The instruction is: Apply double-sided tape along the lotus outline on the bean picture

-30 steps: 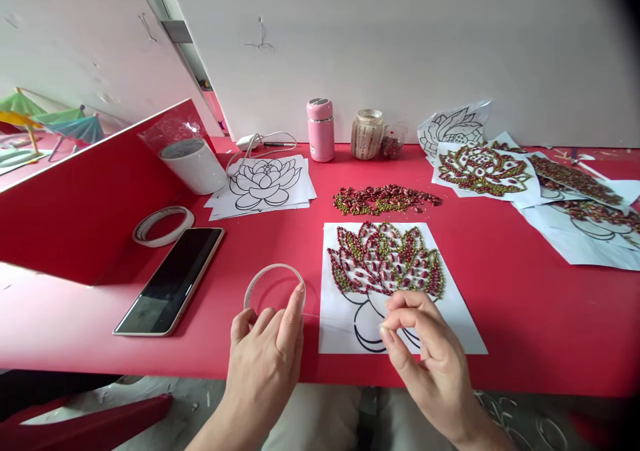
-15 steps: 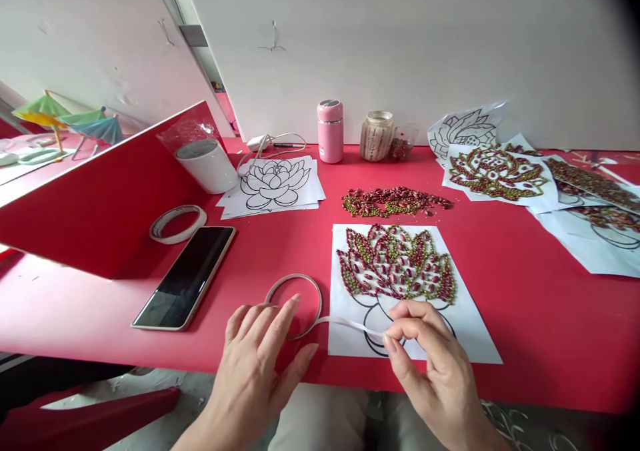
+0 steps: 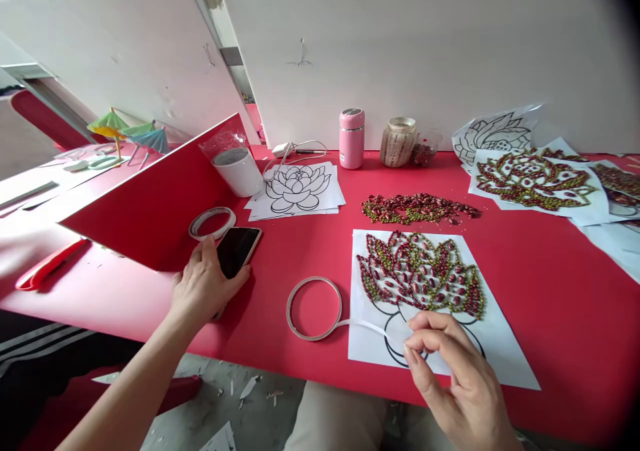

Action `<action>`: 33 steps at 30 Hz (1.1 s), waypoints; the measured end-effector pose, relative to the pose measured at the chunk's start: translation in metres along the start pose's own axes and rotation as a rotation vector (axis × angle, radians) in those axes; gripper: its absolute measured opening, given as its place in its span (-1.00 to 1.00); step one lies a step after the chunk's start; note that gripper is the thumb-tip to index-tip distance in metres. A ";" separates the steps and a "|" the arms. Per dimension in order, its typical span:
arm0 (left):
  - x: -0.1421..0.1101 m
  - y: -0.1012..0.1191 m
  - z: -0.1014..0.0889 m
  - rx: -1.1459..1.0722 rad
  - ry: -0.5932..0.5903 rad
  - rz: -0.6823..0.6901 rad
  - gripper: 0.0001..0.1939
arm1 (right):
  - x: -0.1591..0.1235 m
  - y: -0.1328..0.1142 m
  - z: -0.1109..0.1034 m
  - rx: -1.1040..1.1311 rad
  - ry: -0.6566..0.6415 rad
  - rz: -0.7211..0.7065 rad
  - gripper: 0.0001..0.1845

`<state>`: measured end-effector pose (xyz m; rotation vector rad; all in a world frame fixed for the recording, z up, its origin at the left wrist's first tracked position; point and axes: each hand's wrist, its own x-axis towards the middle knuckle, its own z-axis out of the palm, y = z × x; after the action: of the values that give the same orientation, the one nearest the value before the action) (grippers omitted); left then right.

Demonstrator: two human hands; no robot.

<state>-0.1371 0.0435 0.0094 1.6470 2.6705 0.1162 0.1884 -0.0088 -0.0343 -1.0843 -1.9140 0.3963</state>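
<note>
My right hand (image 3: pixel 457 371) pinches the free end of a narrow white tape strip (image 3: pixel 367 324) over the lower part of a lotus drawing (image 3: pixel 370 347). The strip runs left to a thin tape roll (image 3: pixel 289 311) lying flat on the table. Red and green beans (image 3: pixel 415 271) fill the upper petals of the drawing; the lower petals are bare outlines. My left hand (image 3: pixel 205 281) lies over a dark phone (image 3: pixel 240 247), thumb and fingers apart, covering much of it. Its fingertips come close to a wider white tape roll (image 3: pixel 213 223).
Loose beans (image 3: pixel 415 209) lie behind the drawing. Further back stand a pink bottle (image 3: pixel 352 141) and a jar (image 3: pixel 398 142). Lotus sheets (image 3: pixel 300 191) and a white cup (image 3: pixel 240 174) are at left, beside a red upright board (image 3: pixel 165 204). Bean-covered sheets (image 3: pixel 535 177) lie at right.
My left hand has moved left from beside the thin tape roll to the phone. My right hand still pinches the tape strip. The view has turned left.
</note>
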 end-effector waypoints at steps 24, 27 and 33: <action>0.004 -0.002 0.000 -0.069 -0.014 -0.041 -0.21 | -0.002 0.002 0.001 -0.014 -0.012 -0.010 -0.93; -0.006 -0.007 0.001 -0.071 0.012 -0.033 -0.25 | -0.003 0.003 0.002 -0.016 -0.014 -0.003 -0.94; -0.032 -0.023 0.006 -0.060 0.097 0.008 -0.44 | -0.004 0.004 0.001 -0.033 -0.015 -0.011 -0.93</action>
<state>-0.1427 0.0050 0.0011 1.6762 2.7004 0.2802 0.1900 -0.0098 -0.0394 -1.0944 -1.9450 0.3686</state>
